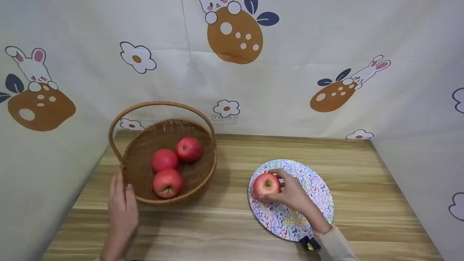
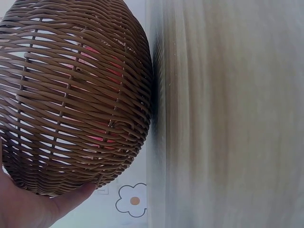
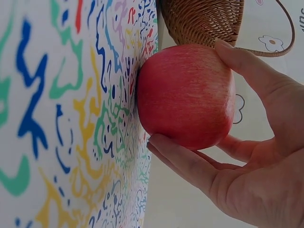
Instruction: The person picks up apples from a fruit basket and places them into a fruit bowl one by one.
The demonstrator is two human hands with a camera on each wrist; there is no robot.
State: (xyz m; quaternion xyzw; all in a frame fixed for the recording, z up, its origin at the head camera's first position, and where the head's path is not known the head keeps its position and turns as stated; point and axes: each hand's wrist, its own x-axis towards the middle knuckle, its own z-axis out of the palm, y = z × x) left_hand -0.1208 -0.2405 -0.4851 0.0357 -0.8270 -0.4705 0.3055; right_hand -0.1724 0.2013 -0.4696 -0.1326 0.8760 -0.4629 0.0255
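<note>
Between thumb and fingers, my right hand (image 1: 291,192) grips a red apple (image 1: 266,184) over the left part of a round board (image 1: 301,174) with a colourful squiggle pattern. In the right wrist view the apple (image 3: 185,95) sits right at the patterned surface. My left hand (image 1: 123,206) rests its straight fingers against the left side of a brown wicker basket (image 1: 195,188) with an arched handle. Inside the basket lie three red apples, one at the back (image 1: 189,149), one in the middle (image 1: 165,160) and one in front (image 1: 168,183).
A wood-grain table (image 1: 203,232) carries the basket on the left and the board on the right. Pale cloth walls (image 1: 282,101) printed with rabbits, fruit and flowers rise at the back and both sides. A small black object (image 1: 310,243) shows by the right wrist.
</note>
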